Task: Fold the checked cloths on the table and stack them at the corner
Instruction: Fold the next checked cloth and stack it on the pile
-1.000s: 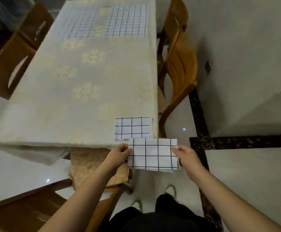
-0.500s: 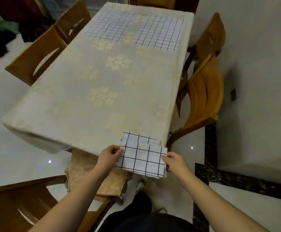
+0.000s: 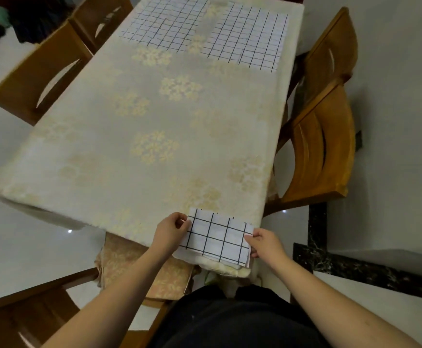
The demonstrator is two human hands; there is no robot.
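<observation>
A folded checked cloth [image 3: 217,237], white with black lines, lies at the near right corner of the table [image 3: 134,136], on top of another folded one whose edge shows just behind it. My left hand [image 3: 170,231] pinches its left edge. At the right edge, my right hand [image 3: 264,242] pinches it too. Two more checked cloths lie spread flat at the table's far end, one on the left [image 3: 164,23] and one on the right [image 3: 250,41].
The table wears a cream flowered tablecloth. Wooden chairs stand along the right side [image 3: 323,136] and the far left [image 3: 41,74]. A cushioned chair [image 3: 139,270] sits tucked under the near edge, beside my legs. A dark floor strip [image 3: 315,234] runs to the right.
Both hands have carried the folded cloth forward from in front of the table edge and set it down on the folded cloth at the corner. The view has shifted closer.
</observation>
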